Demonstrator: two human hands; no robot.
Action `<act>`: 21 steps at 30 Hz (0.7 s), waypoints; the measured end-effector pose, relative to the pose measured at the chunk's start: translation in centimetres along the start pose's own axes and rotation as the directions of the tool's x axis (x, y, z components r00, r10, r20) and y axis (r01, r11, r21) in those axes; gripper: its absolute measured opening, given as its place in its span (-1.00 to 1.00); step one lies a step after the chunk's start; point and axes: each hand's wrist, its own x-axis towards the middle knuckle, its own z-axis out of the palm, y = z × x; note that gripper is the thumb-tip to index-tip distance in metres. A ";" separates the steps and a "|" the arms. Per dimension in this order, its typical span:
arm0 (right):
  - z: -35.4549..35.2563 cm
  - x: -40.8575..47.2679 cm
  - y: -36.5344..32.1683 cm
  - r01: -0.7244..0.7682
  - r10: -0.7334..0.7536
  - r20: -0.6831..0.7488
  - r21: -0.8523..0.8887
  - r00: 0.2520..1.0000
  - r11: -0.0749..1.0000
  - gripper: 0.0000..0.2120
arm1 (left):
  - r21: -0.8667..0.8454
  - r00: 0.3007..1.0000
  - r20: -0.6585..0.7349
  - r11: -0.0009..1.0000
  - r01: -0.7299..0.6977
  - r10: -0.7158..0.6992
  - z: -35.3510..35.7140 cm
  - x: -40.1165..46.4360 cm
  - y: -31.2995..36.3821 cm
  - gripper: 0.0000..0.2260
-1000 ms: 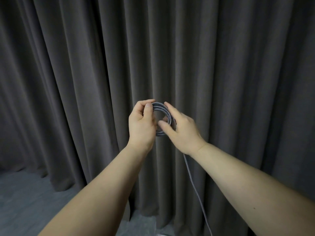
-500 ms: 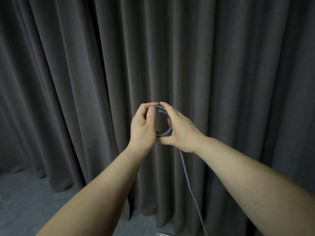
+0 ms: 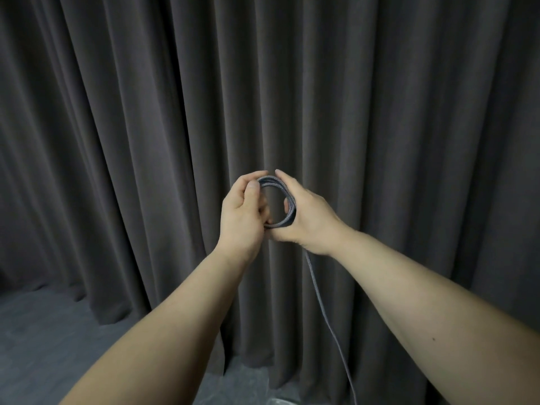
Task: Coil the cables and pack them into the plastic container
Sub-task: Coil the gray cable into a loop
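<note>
Head view shows both arms held out in front of a dark curtain (image 3: 117, 141). The step in hand looks like the winding: the cable (image 3: 285, 200) is being rolled into a small ring, and it is not all wound up yet. A long loose tail hangs from under the right hand (image 3: 306, 220) and runs down out of the picture.

The left hand (image 3: 242, 211) pinches the ring on its left side, thumb in front and fingers curled round the top. The right hand holds the right side and bottom of the ring, with its fingers wrapped round the loops. Both hands are closed on the cable, and the ring sits between them.

Next, I think the hanging tail must be pulled up and laid round the ring, while one hand keeps the loops tight so they do not spring apart. No box shows here.
</note>
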 end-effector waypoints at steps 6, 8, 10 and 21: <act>-0.2 -0.5 2.4 -0.180 0.160 0.249 0.060 0.955 0.982 -0.50 | -0.037 0.975 -0.213 0.996 -0.077 0.067 -2.2 2.6 1.1 -0.76; -0.4 -1.2 3.3 -0.328 0.240 0.316 0.263 0.918 0.907 -0.72 | -0.081 0.956 -0.289 0.993 -0.083 0.056 -3.4 3.7 1.5 -0.75; -0.7 -1.4 3.4 -0.407 0.317 0.262 0.454 0.911 0.793 -0.80 | -0.104 0.935 -0.352 0.992 -0.074 0.033 -4.5 4.4 1.7 -0.76; -1.1 0.7 -2.4 0.289 -0.059 0.380 -0.583 0.923 0.759 -0.84 | 0.379 0.970 -0.208 0.924 -0.040 0.127 -4.8 3.7 0.1 -0.82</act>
